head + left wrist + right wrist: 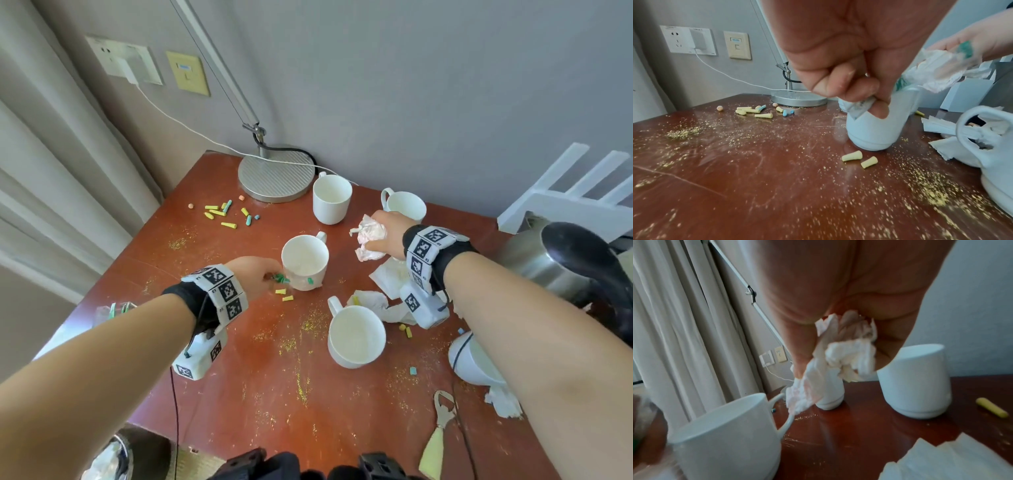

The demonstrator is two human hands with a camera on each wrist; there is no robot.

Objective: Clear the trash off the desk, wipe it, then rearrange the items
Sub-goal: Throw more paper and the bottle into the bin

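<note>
Reddish-brown worktop [219,377] is a mess of yellow crumbs and chalk-like bits. The right hand [383,236] has its fingers [797,353] wrapped around a crumpled tissue [368,236], lifted just above the surface between the mugs, probably so it can go straight to the bin. The left hand [251,275] pinches something green and crinkly [281,278] right beside the middle mug [305,263]; looks like a small wrapper, but it's blurry. More tissues [387,277] lie flat near the front mug [356,337], not yet collected.
</note>
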